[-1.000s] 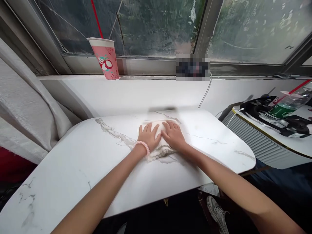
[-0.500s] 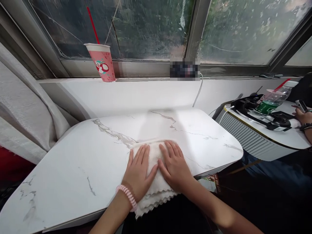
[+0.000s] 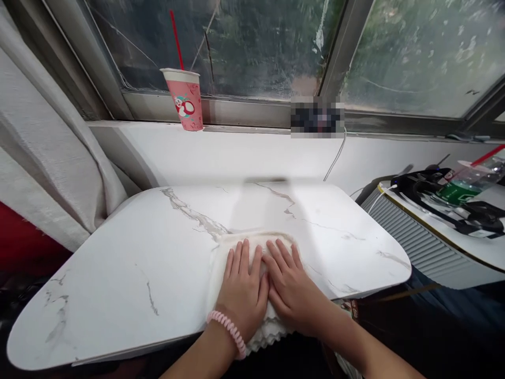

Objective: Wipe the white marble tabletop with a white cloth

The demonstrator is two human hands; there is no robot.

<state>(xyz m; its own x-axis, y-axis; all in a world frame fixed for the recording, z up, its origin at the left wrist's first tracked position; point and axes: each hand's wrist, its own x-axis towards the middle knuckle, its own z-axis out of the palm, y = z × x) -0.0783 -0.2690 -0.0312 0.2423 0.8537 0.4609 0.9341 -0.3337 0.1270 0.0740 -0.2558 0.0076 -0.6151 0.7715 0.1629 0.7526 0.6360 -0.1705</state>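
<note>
A folded cream-white cloth [image 3: 258, 238] lies on the white marble-patterned table [image 3: 106, 268], its scalloped lower edge hanging past the table's front edge. My left hand [image 3: 243, 289], with a pink coil band at the wrist, rests flat on the cloth, fingers stretched forward. Beside it my right hand [image 3: 292, 284] also lies flat on the cloth, fingers spread a little. The two thumbs meet or nearly meet in the middle. Under both palms the cloth is hidden.
On the window ledge stand a pink paper cup [image 3: 184, 102] with a red straw and a blurred-out dark object [image 3: 317, 117] with a cable. A grey curtain [image 3: 51, 131] hangs at the left. At right, a ribbed-sided table [image 3: 426, 231] holds a bottle [image 3: 461, 189] and black gear.
My hands have slid closer together on the cloth, the left one moving inward. The view has shifted left, so the person's hand at the far right is out of sight.
</note>
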